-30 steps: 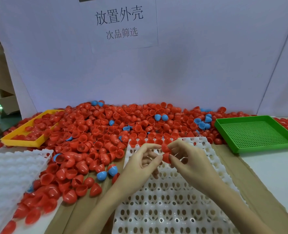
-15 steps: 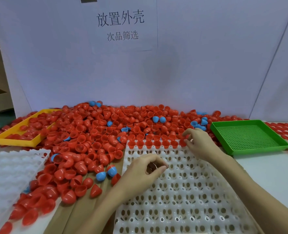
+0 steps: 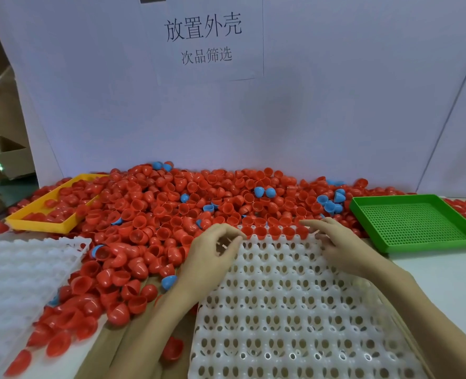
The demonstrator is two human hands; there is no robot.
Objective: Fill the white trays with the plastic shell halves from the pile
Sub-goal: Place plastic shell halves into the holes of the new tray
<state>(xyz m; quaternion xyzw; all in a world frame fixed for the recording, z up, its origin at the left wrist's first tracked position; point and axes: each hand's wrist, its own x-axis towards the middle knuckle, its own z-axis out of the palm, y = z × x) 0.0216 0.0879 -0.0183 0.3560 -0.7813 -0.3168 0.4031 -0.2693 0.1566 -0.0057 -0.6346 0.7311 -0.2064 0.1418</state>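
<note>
Head view, looking down on a tabletop (image 3: 445, 272). Left hand (image 3: 212, 253) hovering over the far left corner of the white tray (image 3: 294, 310), fingers (image 3: 233, 232) curling loosely inward, thumb nearly meeting the fingertips, nothing visible between them. Right hand (image 3: 341, 242) lying over the tray's far right part, fingers (image 3: 312, 223) stretching out relaxed toward the far row, holding nothing. Far row of the tray carrying red shell halves (image 3: 274, 231) sitting open side up in their cells, remaining cells showing bare holes. Pile of shell halves (image 3: 171, 209), mostly red with a few blue, spreading behind and to the left of the tray, spilling toward the near edge. Second white tray (image 3: 16, 283) lying at the left, touching the pile. Yellow tray (image 3: 43, 225) sitting far left, partly buried in red halves. Green perforated tray (image 3: 415, 222) sitting at the right, just beside the pile. White backboard (image 3: 335, 119) standing behind, bearing a paper sign (image 3: 203, 39) with printed characters.
</note>
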